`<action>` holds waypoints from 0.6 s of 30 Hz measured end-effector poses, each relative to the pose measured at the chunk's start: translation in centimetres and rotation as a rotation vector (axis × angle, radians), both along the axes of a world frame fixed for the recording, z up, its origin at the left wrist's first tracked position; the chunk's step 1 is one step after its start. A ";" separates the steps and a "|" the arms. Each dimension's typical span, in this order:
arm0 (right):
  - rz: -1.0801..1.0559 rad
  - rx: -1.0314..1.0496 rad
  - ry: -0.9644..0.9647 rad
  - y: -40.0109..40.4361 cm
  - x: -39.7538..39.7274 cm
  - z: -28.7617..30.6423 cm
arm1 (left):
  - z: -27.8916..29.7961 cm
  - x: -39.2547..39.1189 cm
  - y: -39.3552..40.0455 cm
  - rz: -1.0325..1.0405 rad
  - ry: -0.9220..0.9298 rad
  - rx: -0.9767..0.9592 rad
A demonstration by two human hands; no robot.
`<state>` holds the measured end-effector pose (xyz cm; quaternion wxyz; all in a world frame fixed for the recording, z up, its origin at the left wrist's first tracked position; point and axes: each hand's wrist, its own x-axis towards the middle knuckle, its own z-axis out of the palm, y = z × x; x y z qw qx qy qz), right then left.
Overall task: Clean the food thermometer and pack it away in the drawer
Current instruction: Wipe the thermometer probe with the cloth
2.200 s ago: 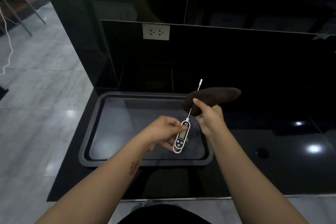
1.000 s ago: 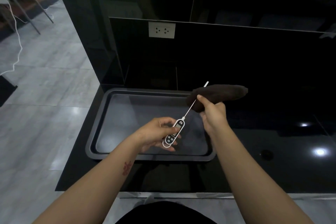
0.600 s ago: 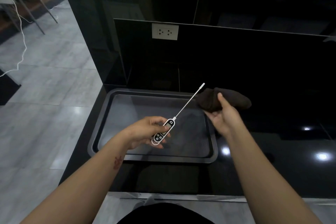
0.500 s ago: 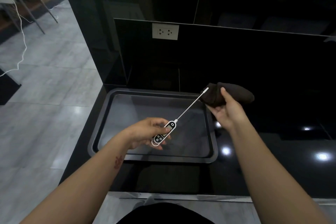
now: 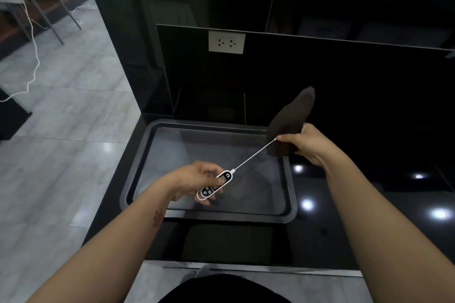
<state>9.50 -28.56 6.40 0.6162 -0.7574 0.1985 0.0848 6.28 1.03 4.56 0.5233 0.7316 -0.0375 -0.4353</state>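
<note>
Nearest, the left hand (image 5: 197, 179) grips the white body of the food thermometer (image 5: 214, 186), fingers curled beneath and thumb pressed on its face, above a dark tray (image 5: 138, 162) on the glossy black counter (image 5: 369, 229). Round buttons and a small screen show on the body; no lettering or brand can be read. Its thin metal probe (image 5: 254, 155) slants up to the right, where the right hand (image 5: 307, 145) is clamped on a dark brown cloth (image 5: 293, 118), pinching the probe tip inside the fabric. Farther back, a white double wall socket (image 5: 226, 42) sits on the black panel, with no readable marking.
</note>
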 end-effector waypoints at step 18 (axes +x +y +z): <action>-0.541 0.652 -0.025 2.5 -0.9 -0.9 | 0.5 0.0 -2.5 0.077 -0.114 0.026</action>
